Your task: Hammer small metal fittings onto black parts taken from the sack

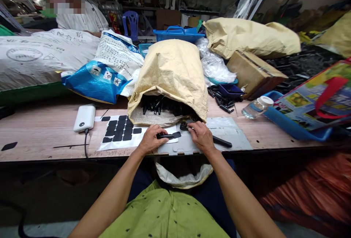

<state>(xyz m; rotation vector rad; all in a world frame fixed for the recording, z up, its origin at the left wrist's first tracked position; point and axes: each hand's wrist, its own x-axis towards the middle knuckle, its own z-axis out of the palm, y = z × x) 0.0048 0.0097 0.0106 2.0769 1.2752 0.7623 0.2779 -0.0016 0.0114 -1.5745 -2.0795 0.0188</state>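
My left hand [150,140] fingers pinch a short black plastic stick [164,135], my right hand [202,135] fingers grip, I think, a black round-headed part [183,125], which could slip onto the wooden table [41,128].

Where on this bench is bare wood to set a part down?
Bare wood lies left of the power bank, out to the black pad, and on the right between the grey sheet and blue tray. It is crowded around both hands and the paper sack.
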